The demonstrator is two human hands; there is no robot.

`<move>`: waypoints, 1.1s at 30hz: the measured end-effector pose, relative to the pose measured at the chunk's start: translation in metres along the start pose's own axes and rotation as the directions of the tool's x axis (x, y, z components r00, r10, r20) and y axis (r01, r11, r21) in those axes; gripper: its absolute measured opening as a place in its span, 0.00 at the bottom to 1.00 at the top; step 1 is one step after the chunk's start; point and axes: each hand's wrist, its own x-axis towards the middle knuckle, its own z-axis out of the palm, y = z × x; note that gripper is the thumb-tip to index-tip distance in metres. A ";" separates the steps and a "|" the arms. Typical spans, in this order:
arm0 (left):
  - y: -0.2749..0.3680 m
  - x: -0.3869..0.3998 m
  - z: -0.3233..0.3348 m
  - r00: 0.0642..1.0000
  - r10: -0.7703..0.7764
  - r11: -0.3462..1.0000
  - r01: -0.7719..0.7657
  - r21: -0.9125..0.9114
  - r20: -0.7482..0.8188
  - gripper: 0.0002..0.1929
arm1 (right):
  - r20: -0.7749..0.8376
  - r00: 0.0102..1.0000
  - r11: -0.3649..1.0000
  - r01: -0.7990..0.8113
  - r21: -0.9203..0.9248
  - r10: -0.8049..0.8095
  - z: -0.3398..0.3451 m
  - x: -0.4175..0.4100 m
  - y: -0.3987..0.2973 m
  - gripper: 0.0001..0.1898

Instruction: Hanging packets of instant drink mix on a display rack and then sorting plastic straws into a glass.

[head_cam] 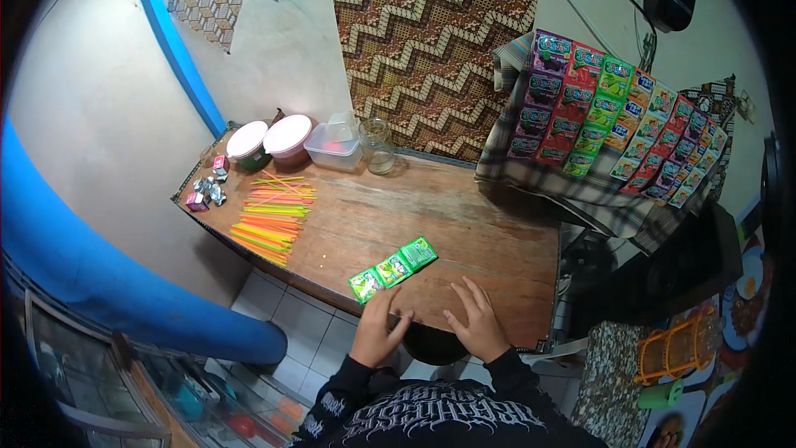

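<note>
On the wooden table point(435, 211) before me lies a strip of three joined green drink-powder sachets point(393, 269), slanting up to the right. My left hand point(378, 330) is at the table's front edge, fingers apart, with its fingertips just below the strip's lower left end; whether they touch it I cannot tell. To the right, my right hand point(477, 318) hovers over or rests on the table near the front edge, its fingers spread and holding nothing.
Many coloured drinking straws point(273, 218) lie at left, beside crumpled foil point(209, 190) and small boxes point(198, 201). Lidded tubs point(288, 137), a clear plastic container point(334, 146) and a glass jar point(377, 146) line the back. Hanging sachet strips point(584, 106) cover a plaid cloth point(528, 177) at right.
</note>
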 end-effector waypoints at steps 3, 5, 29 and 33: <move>-0.047 0.033 -0.001 0.999 0.044 0.999 -0.044 -0.010 -0.009 0.27 | -0.036 0.999 0.999 -0.035 -0.021 0.034 0.026 0.015 0.010 0.32; -0.068 0.062 -0.001 0.997 0.062 0.997 -0.060 -0.040 0.048 0.25 | -0.079 0.995 0.997 -0.067 -0.047 0.064 0.043 0.026 0.014 0.32; -0.125 0.182 0.029 0.832 0.504 0.860 -0.458 -0.223 0.232 0.10 | -0.355 0.870 0.938 -0.338 0.073 0.341 0.118 0.093 0.028 0.19; -0.085 0.189 -0.004 0.842 0.527 0.837 -0.491 -0.241 0.117 0.11 | -0.367 0.823 0.810 -0.178 0.559 0.434 0.114 0.094 0.009 0.12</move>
